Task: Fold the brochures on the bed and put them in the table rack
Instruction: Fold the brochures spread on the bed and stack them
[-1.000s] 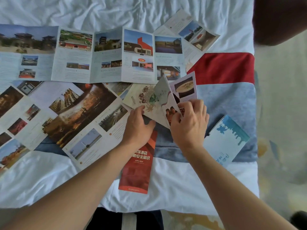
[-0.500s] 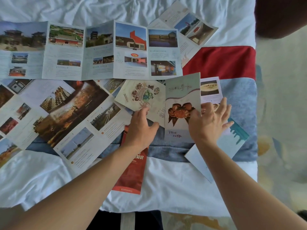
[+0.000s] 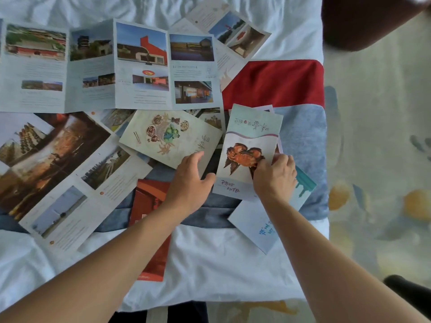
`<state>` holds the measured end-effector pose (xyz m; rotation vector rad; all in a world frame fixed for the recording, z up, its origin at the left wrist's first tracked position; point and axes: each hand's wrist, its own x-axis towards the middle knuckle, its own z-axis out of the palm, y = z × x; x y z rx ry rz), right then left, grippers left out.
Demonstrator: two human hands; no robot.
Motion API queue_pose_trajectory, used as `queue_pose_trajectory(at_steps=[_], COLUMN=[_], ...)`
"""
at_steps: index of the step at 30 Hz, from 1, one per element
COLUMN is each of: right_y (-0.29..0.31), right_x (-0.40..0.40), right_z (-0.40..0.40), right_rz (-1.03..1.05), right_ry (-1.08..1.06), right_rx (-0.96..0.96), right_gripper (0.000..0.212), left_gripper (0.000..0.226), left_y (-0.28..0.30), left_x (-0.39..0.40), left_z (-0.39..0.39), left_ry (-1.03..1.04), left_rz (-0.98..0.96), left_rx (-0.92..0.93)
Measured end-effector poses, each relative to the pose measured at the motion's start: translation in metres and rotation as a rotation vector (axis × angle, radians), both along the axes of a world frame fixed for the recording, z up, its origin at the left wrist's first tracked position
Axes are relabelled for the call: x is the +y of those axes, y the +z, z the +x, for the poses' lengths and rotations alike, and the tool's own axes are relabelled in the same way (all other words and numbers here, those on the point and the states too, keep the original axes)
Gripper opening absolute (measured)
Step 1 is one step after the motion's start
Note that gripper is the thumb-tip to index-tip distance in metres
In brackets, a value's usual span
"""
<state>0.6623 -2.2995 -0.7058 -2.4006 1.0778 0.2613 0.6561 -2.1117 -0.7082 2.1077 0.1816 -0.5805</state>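
Observation:
A crab brochure [image 3: 247, 145] lies folded over on the bed, crab picture facing up. My right hand [image 3: 275, 176] pinches its right edge near the crab. My left hand [image 3: 189, 183] rests flat beside its left edge, fingers on a cream food brochure [image 3: 170, 136]. A red folded brochure [image 3: 151, 206] lies under my left forearm. Under my right wrist sits a white and teal brochure [image 3: 268, 224]. A long unfolded brochure [image 3: 112, 66] with building photos stretches across the top. The table rack is out of sight.
Large unfolded sheets [image 3: 58, 171] with dark photos cover the bed's left side. Another open leaflet [image 3: 228, 31] lies at the top. The bed [image 3: 221, 264] has white sheets and a red and blue runner [image 3: 275, 82]. Its right edge meets patterned floor [image 3: 377, 159].
The crab brochure's panel has been folded flat over its food pages. My right hand went from spread open beside it to pinching its right edge. My left hand barely shifted.

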Motion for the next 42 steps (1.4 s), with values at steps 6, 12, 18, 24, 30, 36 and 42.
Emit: queue_pose_trajectory(at_steps=[6,12,18,24,30,36,42], right_y=[0.001,-0.004,-0.007,-0.002,0.009,0.012,0.018], right_x=[-0.011,-0.021,-0.035,-0.037,-0.022,0.005,0.029], right_z=[0.001,0.002,0.000,-0.001,0.004,-0.011,-0.007], right_rz=[-0.012,-0.015,0.004,0.285,0.578,0.424,-0.193], right_ry=[0.016,0.006,0.007,-0.051,-0.264,-0.081,0.837], right_rx=[-0.018,-0.075,-0.180,-0.173,-0.227,-0.216,-0.228], right_gripper=[0.026,0.020,0.020,0.034,0.030,0.053,0.087], left_gripper=[0.052,0.040,0.051,0.062,0.036,0.036,0.037], left_y=[0.004,0.001,-0.006,-0.004,0.004,0.007,0.011], left_x=[-0.041,-0.057,-0.072,-0.077,-0.061,-0.029,-0.004], left_z=[0.006,0.012,0.013,0.015,0.026,0.036,0.031], left_ry=[-0.062,-0.080,-0.129,-0.069,0.168,0.183,-0.127], left_rz=[-0.051,-0.059,-0.028,-0.049,-0.013,0.083,0.165], left_rx=[0.028,0.041,0.046,0.098,0.066,-0.044,-0.234])
